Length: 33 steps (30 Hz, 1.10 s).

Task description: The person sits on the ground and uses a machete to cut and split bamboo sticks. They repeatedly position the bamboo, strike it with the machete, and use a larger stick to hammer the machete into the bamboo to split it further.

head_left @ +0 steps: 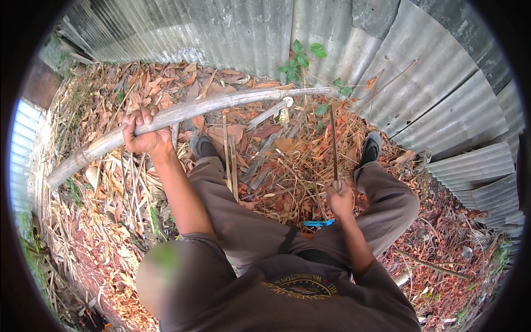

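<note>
My left hand (145, 131) is wrapped round a long, pale, dry bamboo pole (202, 105). The pole runs from the lower left, across in front of me, to a thin end near the metal fence. My right hand (339, 198) is closed on the handle of a machete (333, 141), whose dark, narrow blade points away from me with its tip just below the pole's thin end. Beneath the pole lies a short cut stick (269, 113) with a pale end. A small blue object (319, 223), its kind unclear, is beside my right thigh.
A fence of grey corrugated metal sheets (232, 39) closes off the far side and the right. Dry leaves (110, 221) and split sticks (231, 160) cover the ground between and around my feet. A small green plant (298, 58) grows against the fence. At right lies a thin branch (431, 264).
</note>
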Motion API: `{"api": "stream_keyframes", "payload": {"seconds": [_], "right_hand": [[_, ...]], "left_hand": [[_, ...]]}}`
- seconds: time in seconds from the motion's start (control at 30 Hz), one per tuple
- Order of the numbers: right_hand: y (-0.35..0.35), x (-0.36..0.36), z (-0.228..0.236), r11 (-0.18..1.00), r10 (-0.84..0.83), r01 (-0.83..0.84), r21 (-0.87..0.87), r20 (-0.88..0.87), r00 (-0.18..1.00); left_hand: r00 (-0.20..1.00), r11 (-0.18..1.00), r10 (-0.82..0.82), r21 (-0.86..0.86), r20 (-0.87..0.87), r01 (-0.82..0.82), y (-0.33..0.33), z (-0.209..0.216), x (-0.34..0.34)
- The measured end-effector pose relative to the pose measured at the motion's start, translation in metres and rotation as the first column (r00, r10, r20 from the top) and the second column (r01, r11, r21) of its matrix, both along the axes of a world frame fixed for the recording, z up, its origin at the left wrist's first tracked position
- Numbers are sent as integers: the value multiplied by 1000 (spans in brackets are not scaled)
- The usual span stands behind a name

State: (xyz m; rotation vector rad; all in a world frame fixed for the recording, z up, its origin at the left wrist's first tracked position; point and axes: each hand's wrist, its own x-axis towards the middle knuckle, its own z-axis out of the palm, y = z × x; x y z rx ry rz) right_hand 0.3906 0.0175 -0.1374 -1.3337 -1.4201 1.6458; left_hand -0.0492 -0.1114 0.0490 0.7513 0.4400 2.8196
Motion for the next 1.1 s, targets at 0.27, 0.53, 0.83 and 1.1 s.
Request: {"api": "stream_keyframes", "payload": {"seconds": [0.27,0.53,0.83,1.1], "right_hand": [[8,-79,206,854,266,155,497,-673,691],[-16,-81,-53,880,311,-193,-434,218,925],[22,-35,11,990,141,-140,-15,90,986],[3,-1,-1,998,65,-63,-22,115,991]], "left_hand": [[997,996,80,-42,25,-79,-14,-10,3],[781,788,337,-296,-525,-540,36,-12,2],[994,992,60,-117,95,-49,45,-28,16],[996,990,-53,-125,76,62,53,-35,21]]}}
